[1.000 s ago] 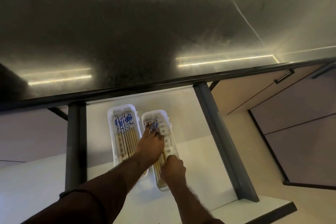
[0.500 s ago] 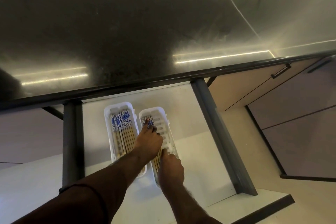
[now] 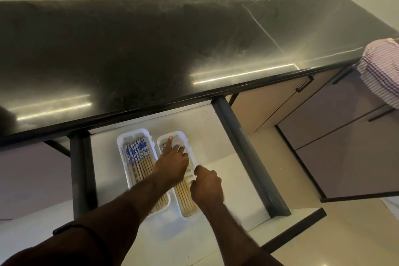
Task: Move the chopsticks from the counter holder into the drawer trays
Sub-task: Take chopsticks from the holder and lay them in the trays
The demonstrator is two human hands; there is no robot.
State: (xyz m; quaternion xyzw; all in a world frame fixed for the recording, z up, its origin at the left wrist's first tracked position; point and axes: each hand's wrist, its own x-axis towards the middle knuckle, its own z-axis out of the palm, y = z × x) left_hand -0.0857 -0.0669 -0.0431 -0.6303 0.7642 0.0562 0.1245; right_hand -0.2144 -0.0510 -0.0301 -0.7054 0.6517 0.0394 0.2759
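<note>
Two long white trays lie side by side in the open drawer [image 3: 218, 153]. The left tray [image 3: 121, 147] holds several wooden chopsticks [image 3: 139, 157] with blue-and-white patterned tops. In the right tray [image 3: 183, 136] lie more chopsticks [image 3: 183, 196], mostly covered by my hands. My left hand [image 3: 171, 163] lies over the right tray with its fingers stretched toward the tray's far end, pressing on the chopstick tops. My right hand [image 3: 206, 185] hovers at the tray's right rim, fingers loosely curled, holding nothing that I can see.
A black polished counter [image 3: 172, 49] overhangs the drawer's back. Dark drawer rails [image 3: 248, 157] run along both sides. Cabinet doors [image 3: 345, 147] stand to the right, and a striped cloth [image 3: 382, 71] hangs at the counter's right end.
My left hand has slid farther up the right tray and its fingers have straightened. My right hand has shifted right, off the chopsticks to the tray's rim.
</note>
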